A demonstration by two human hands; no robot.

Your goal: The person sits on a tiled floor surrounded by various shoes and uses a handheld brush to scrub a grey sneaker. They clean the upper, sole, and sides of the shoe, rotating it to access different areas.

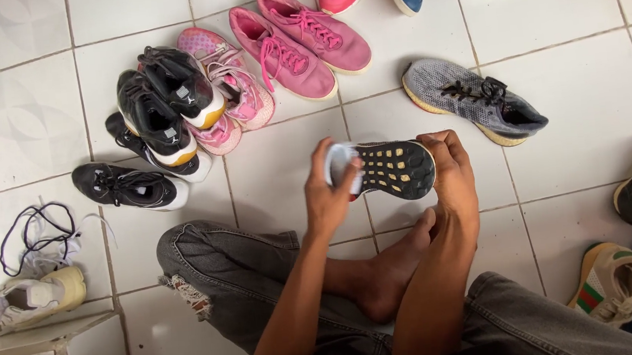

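The grey shoe (388, 169) is held sole-up above the floor, gripped at its ends by the left hand (330, 191) and right hand (451, 172); if either grip is loosened, it could be dropped onto the bare foot (391, 271).

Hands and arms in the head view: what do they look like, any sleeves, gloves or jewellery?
Both are bare: the left hand and right hand wear no gloves, and no rings or watch show. The forearms are uncovered, with no sleeves in view. Fingers look unmarked.
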